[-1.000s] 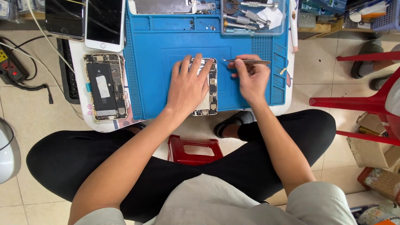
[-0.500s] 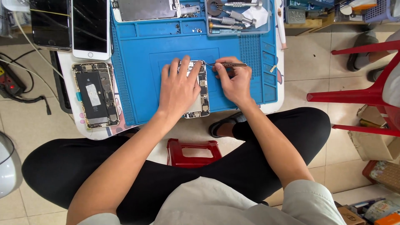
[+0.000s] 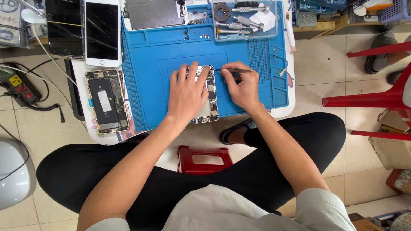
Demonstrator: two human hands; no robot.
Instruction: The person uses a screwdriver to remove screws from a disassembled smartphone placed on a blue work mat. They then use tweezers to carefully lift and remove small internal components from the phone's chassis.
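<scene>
On the blue mat (image 3: 252,92) covering the bench, one opened phone (image 3: 207,92) is lying under the left hand (image 3: 187,92), which is pressing flat, fingers spread — no grip closed. The right hand (image 3: 242,87) is pinching one pair of tweezers (image 3: 233,70), tips touching that phone. Left of the mat are lying three more phones — two intact, one opened (image 3: 106,101).

Floor is glossy beige ceramic tile (image 3: 334,81) with pale grout lines, lit pretty evenly. A low white table (image 3: 81,124) sits on it, a red plastic chair (image 3: 376,100) off to the right (only legs showing), and a small red plastic stool (image 3: 204,160) underneath.
</scene>
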